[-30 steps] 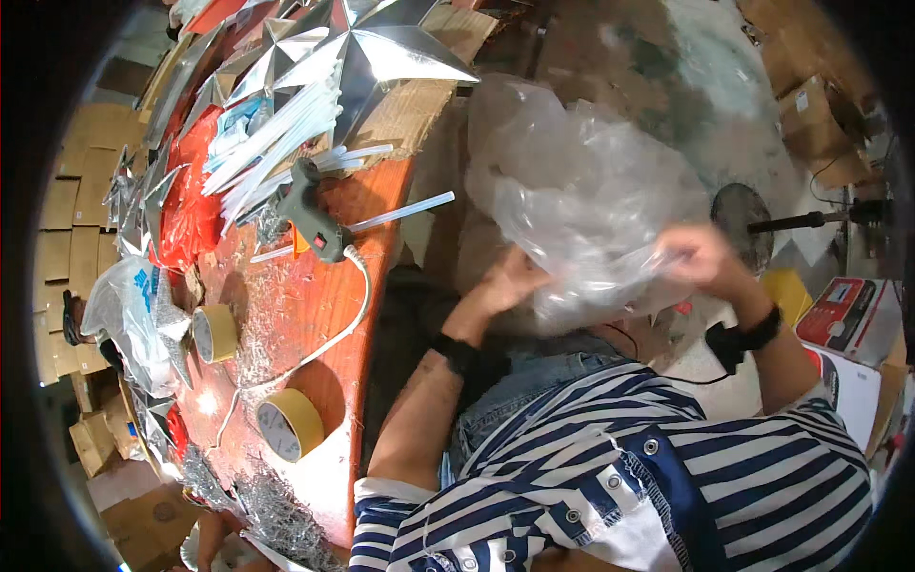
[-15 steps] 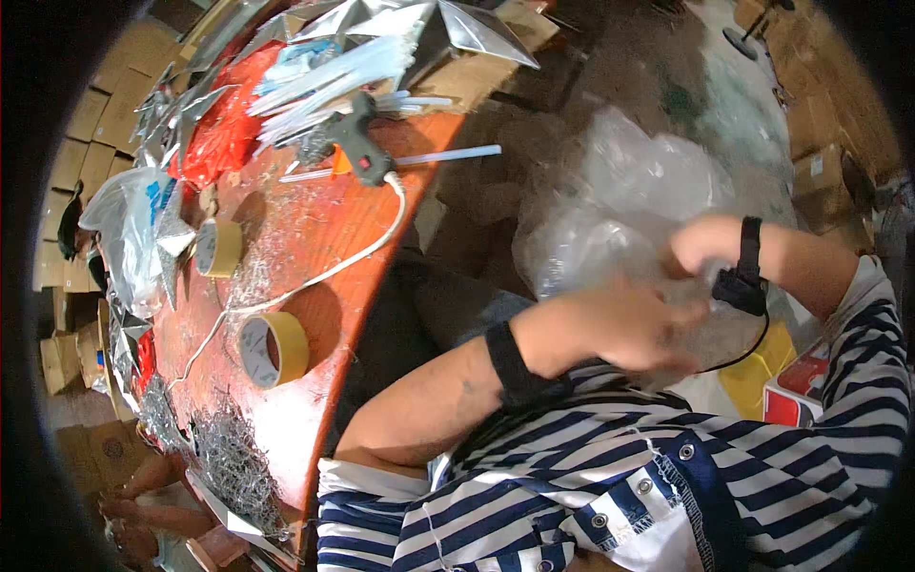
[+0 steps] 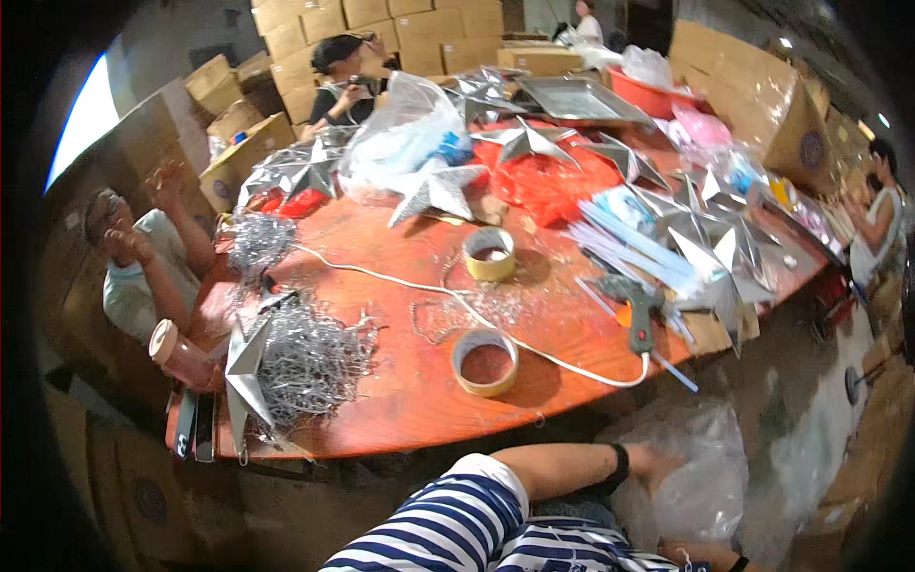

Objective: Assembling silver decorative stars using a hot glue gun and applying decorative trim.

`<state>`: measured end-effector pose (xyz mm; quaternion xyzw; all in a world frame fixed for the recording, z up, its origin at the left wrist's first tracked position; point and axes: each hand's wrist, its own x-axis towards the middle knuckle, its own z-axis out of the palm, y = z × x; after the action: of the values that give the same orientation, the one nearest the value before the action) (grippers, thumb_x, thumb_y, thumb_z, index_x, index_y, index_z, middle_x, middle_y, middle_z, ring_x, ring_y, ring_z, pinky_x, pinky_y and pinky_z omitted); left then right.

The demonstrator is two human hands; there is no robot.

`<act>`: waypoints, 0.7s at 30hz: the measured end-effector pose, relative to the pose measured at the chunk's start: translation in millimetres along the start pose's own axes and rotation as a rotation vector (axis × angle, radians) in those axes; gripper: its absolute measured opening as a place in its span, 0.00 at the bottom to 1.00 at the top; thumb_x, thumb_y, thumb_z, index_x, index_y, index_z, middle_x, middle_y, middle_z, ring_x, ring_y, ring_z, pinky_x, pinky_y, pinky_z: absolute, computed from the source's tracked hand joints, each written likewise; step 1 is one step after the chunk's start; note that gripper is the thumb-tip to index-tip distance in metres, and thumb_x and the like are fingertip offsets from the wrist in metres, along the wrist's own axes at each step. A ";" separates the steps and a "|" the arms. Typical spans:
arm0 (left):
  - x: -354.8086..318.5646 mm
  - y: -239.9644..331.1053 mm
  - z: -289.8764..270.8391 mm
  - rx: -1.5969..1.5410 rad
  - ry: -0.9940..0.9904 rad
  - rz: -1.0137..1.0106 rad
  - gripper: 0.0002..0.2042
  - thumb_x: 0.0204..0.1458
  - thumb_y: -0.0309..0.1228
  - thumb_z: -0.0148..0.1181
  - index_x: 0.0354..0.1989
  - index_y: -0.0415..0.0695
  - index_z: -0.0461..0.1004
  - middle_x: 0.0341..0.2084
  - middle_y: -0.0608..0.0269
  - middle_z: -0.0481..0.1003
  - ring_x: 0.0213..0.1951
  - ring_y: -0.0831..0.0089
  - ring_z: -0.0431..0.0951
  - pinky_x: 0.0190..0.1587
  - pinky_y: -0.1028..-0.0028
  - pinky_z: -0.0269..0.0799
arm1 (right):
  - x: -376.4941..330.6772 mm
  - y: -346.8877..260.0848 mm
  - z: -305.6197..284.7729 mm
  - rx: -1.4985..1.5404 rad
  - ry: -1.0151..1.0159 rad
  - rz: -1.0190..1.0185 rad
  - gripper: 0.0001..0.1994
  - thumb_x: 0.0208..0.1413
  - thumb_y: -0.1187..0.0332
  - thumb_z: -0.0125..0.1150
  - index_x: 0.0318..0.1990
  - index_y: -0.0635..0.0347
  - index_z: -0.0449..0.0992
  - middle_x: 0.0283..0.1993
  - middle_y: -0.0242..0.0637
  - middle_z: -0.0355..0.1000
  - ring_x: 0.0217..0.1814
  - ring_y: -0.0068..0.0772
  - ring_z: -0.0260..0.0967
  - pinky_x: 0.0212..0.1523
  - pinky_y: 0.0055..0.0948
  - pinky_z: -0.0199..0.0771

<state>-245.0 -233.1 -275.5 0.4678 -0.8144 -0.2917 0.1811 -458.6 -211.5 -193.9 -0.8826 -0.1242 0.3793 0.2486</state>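
A clear plastic bag hangs off the table's near edge at the lower right. My left hand, below a black wrist strap, reaches against the bag. Its fingers are blurred and lost in the plastic, so whether they grip it is unclear. Only a sliver of my right hand shows at the bottom edge beneath the bag, its fingers not readable. On the table edge above the bag lies a dark glue gun with a white cord, beside a bundle of translucent glue sticks.
On the red table are two tape rolls, silver tinsel, a silver star, a red plastic bag and a metal tray. Co-workers sit at left, far side and right. Stacked cartons stand behind.
The view has swung up and left, bringing the whole table and the co-workers in. My hands now sit low in the picture, the right one mostly cut off.
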 end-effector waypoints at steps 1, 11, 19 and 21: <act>-7.5 -8.1 0.6 0.054 -0.170 0.108 0.24 0.38 0.46 0.63 0.37 0.38 0.77 0.36 0.44 0.74 0.40 0.51 0.74 0.42 0.57 0.68 | 21.4 -4.2 -8.7 -0.058 0.021 0.061 0.14 0.49 0.66 0.54 0.42 0.62 0.73 0.41 0.45 0.72 0.46 0.40 0.70 0.46 0.38 0.67; -59.0 74.4 -138.9 -0.143 0.119 -0.273 0.15 0.49 0.36 0.48 0.30 0.34 0.73 0.31 0.37 0.73 0.37 0.46 0.74 0.40 0.57 0.69 | 52.1 133.7 25.4 -0.566 0.254 0.562 0.23 0.46 0.64 0.56 0.51 0.60 0.68 0.46 0.46 0.72 0.45 0.40 0.70 0.48 0.39 0.65; -106.5 91.1 -137.9 -0.416 0.278 -0.139 0.16 0.58 0.38 0.43 0.37 0.34 0.66 0.28 0.40 0.70 0.33 0.49 0.72 0.38 0.59 0.65 | 33.4 188.7 -6.9 -0.342 0.473 0.474 0.18 0.45 0.67 0.57 0.45 0.61 0.70 0.41 0.44 0.72 0.41 0.39 0.70 0.45 0.38 0.66; -141.2 87.6 -142.5 -0.472 0.192 -0.219 0.15 0.58 0.37 0.43 0.41 0.36 0.66 0.29 0.40 0.71 0.33 0.49 0.73 0.38 0.59 0.66 | 38.8 199.0 -5.7 -0.254 0.538 0.456 0.17 0.44 0.67 0.57 0.44 0.61 0.70 0.40 0.44 0.72 0.40 0.39 0.70 0.44 0.38 0.66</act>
<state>-151.4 -119.9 -113.3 0.5236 -0.6477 -0.4455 0.3285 -421.8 -365.9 -320.2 -0.9795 0.0993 0.1609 0.0699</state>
